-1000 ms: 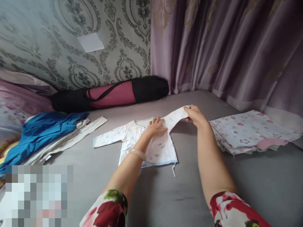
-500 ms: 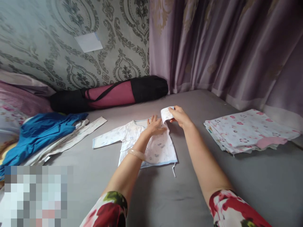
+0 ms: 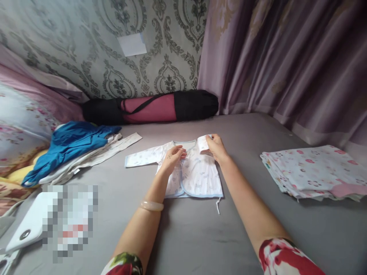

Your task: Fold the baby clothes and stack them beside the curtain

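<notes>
A small white baby shirt (image 3: 200, 179) with pale blue trim lies flat on the grey sheet, neckline away from me. One sleeve (image 3: 143, 156) stretches out to the left; the other is folded back toward the collar. My right hand (image 3: 218, 148) pinches that folded sleeve at the shirt's upper right, thumb on top. Over the left chest of the shirt is my left hand (image 3: 173, 157), fingers extended and pointing right, holding nothing; whether it touches the cloth I cannot tell. A white tie string hangs from the lower right hem.
A stack of folded printed cloths (image 3: 309, 168) lies to the right. Blue clothing (image 3: 77, 147) and pale trousers (image 3: 114, 151) are heaped at left, near a white device (image 3: 34, 217) and a blurred patch. A black and maroon long bag (image 3: 151, 109) rests along the wall.
My left hand has moved left from the shirt's right chest, uncovering the front. The right hand keeps the sleeve, now folded closer to the collar. The view has shifted left.
</notes>
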### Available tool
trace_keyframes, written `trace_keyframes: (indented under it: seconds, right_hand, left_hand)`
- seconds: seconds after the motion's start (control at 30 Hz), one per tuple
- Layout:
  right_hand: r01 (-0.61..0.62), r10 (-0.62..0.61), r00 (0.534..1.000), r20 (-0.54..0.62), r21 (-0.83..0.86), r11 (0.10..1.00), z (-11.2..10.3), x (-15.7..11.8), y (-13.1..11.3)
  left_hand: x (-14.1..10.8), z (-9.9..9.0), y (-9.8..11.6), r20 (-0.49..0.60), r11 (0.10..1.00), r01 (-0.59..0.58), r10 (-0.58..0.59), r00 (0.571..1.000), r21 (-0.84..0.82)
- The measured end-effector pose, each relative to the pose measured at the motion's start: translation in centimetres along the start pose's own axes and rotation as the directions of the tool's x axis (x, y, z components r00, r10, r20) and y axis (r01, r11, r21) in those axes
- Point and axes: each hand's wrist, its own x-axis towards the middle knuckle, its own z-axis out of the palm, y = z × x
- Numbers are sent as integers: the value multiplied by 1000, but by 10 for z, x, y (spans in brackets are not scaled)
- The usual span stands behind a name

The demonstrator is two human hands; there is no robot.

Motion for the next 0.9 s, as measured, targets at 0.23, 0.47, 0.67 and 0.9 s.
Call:
trace_keyframes:
  seconds: [0.23,0.47,0.67,0.9]
  right_hand:
    - [-141,42,953,299,318,938,30,-18,12]
    - [-117,31,947,321,251,961,16,-13,2]
    - [56,-74,981,179,102,993,-25,8,-9]
    - [207,-201,978,48,-239,949,-30,21,7]
  left_hand:
    - [-1,2,-4,-17,998,47,-48,999,-48]
    - [-3,-2,-6,-25,999,16,-17,1000,-39]
    - [0,-4,-9,41,997,-57,55,998,52]
    - [-2,-3,-8,24,957,-168,167,986,238]
